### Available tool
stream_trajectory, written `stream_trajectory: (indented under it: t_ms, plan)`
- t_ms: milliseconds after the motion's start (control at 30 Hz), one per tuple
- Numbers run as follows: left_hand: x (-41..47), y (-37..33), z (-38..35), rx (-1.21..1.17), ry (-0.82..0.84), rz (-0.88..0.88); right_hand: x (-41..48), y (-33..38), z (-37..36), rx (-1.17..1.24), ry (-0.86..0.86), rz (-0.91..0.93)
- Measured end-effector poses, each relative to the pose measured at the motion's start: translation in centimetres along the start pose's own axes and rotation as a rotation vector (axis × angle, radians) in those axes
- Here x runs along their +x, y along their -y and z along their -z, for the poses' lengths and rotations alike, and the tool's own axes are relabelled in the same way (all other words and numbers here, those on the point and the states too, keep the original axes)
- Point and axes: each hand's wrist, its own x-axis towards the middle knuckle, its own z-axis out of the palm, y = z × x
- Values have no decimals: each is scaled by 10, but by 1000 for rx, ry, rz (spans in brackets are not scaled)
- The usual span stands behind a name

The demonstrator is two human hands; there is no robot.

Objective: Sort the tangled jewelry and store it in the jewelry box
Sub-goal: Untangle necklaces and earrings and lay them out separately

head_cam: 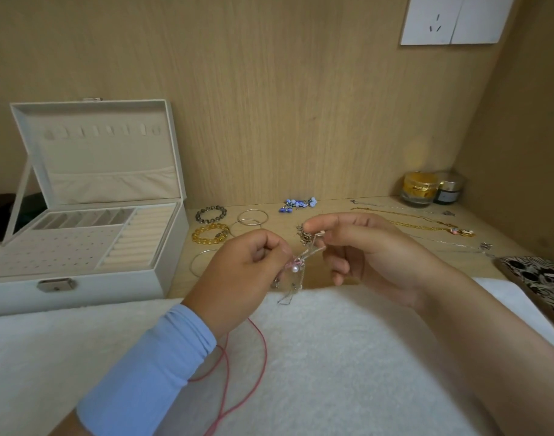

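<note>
The tangled chains [304,254] hang between both hands, just above the far edge of the white towel [348,357]; the left hand [247,269], fingers curled, pinches the pearl [296,269] end; the right hand [373,250] nips the far end between thumb and forefinger; the strand slants near-left to far-right; the jewelry box [112,287] stands open at left, nearer the left hand; bangles [253,217] and bead bracelets [210,232] crowd the surface [332,206] between.

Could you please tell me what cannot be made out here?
Head view only.
Tangled chains: too fine and blurred to count; left hand and right hand cover their ends.
Red cord: passes behind the blue sleeve, cut by the bottom edge.
Patterned object: cut by right edge.
</note>
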Motion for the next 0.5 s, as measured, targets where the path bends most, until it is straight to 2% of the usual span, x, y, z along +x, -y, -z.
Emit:
stream_trajectory:
  t_ms: [167, 333, 500]
  plan:
    - [2, 6, 3, 67, 154, -78, -1, 2, 2, 44, 70, -33]
    - [4, 8, 11, 121, 122, -79, -2, 4, 7, 14, 0, -73]
    - [2, 2, 22, 220, 165, -77, -5, 5, 7, -67, -12, -123]
